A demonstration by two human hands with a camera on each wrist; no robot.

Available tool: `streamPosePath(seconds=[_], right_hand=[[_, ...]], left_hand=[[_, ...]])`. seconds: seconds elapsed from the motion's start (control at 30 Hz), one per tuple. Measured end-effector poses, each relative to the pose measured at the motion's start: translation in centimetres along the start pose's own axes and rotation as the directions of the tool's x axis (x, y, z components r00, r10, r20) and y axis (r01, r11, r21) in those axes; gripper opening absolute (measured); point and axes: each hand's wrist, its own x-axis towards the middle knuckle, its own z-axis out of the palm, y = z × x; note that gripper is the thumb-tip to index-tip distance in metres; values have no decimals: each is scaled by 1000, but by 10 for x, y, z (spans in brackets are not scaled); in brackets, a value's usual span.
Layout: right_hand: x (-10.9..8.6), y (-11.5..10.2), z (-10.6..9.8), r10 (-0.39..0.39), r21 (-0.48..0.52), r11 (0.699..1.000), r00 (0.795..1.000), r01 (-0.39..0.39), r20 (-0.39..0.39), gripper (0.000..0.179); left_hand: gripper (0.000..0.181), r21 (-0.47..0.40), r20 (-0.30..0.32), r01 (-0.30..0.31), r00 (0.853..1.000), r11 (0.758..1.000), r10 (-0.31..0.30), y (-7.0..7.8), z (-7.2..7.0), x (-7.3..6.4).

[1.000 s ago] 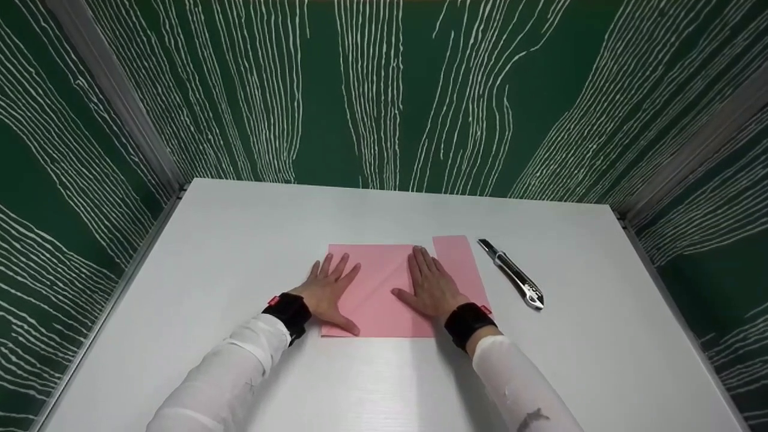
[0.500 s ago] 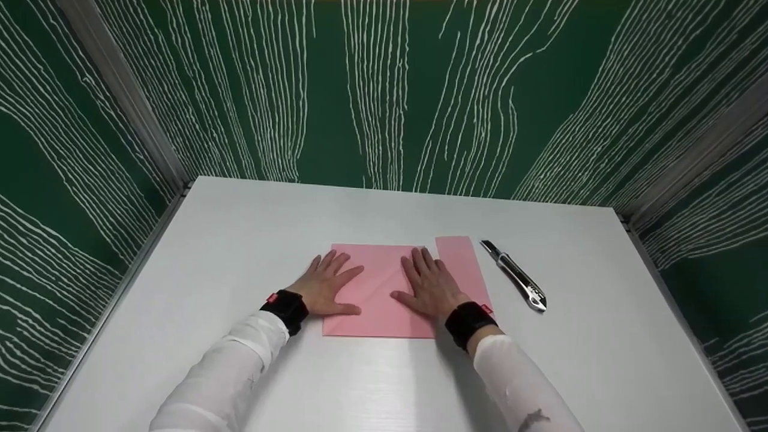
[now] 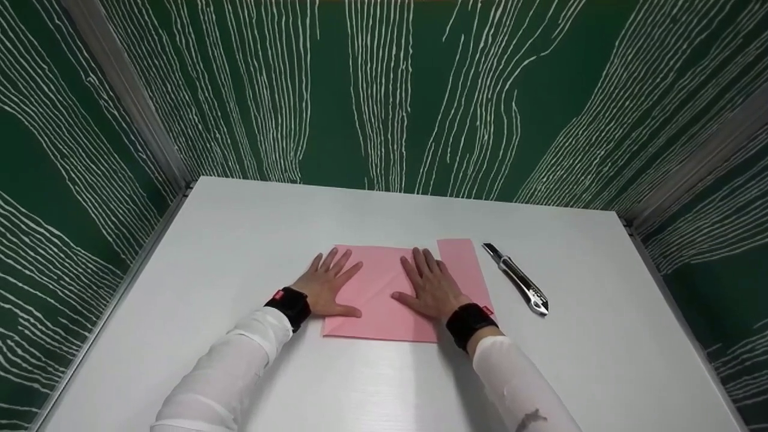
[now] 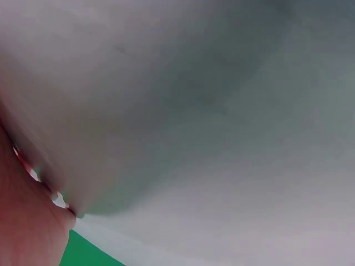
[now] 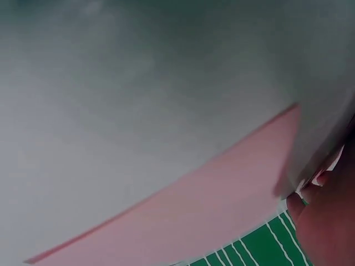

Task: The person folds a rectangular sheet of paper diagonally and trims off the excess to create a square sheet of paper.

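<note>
A pink sheet of paper (image 3: 384, 318) with a diagonal crease lies flat on the white table. My left hand (image 3: 327, 287) rests on its left side, fingers spread and thumb pointing inward. On its right side my right hand (image 3: 433, 289) lies flat, fingers pointing away and thumb out to the left. A narrow pink paper strip (image 3: 461, 259) sits just right of the right hand, its near part partly hidden by the wrist. In the right wrist view the strip (image 5: 183, 210) shows beside the fingers. The left wrist view shows mostly tabletop and part of the left hand (image 4: 30, 221).
A utility knife (image 3: 517, 279) lies to the right of the strip, its blade end pointing away and to the left. The white table (image 3: 258, 222) meets green walls (image 3: 324, 96) with white wavy lines at the back and sides.
The left thumb has moved up from the sheet's near edge, and the fingers of that hand have shifted slightly. The right hand stays on the sheet, its fingers spread a little more.
</note>
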Motion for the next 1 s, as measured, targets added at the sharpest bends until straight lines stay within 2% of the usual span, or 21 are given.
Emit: streamPosePath(seconds=[0.13,0.33,0.5,0.7,0.8,0.93,1.0], right_hand=[[0,-1,-2,5,38,999,1000,-6,18,88],[0,-4,-2,-14,-38,999,1000,14,-12,92],[-1,-4,1,-2,-48,999,1000,1,-14,93],[-2,-4,1,8,-47,999,1000,-8,-3,92],[-2,-5,0,13,-84,996,1000,-14,-9,91],[-2,-7,-1,27,-125,992,1000,-26,3,90],[-3,-8,-2,30,-107,994,999,-28,21,89]], left_hand=[[104,10,9,-7,1000,1000,7,-2,1,1],[113,-15,26,40,999,999,-39,-3,-4,5],[123,-22,66,83,994,996,-81,1,-11,4],[125,-26,78,114,991,993,-111,4,-13,5],[126,-29,88,126,988,992,-123,4,-14,7],[126,-62,88,137,987,989,-131,4,-16,5],[125,-79,86,139,987,987,-132,5,-17,4]])
